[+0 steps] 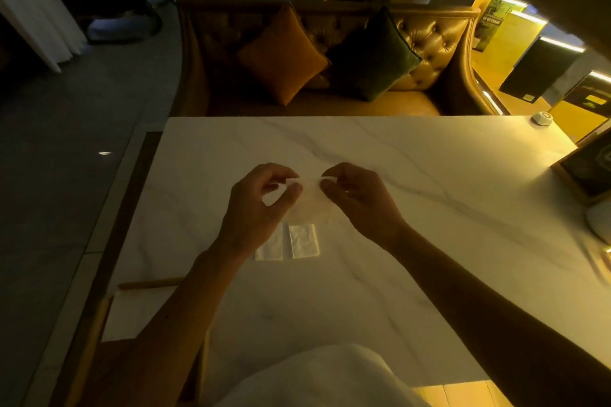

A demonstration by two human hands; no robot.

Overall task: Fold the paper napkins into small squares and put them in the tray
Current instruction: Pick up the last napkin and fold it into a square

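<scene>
Both hands hold one thin white paper napkin [309, 200] just above the marble table [396, 241]. My left hand [261, 205] pinches its upper left corner and my right hand [357, 198] pinches its upper right corner, so the sheet hangs between them. Below the hands, two folded white napkins [302, 240] lie side by side on the table; my left wrist partly covers the left one. A wooden-rimmed tray [150, 283] lined in white sits at the table's near left edge, mostly hidden under my left forearm.
A small white round object [542, 117] sits at the table's far right corner. A dark framed stand [587, 165] and a white dish [598, 218] are at the right edge. Behind the table is a tufted sofa [429, 40] with two cushions.
</scene>
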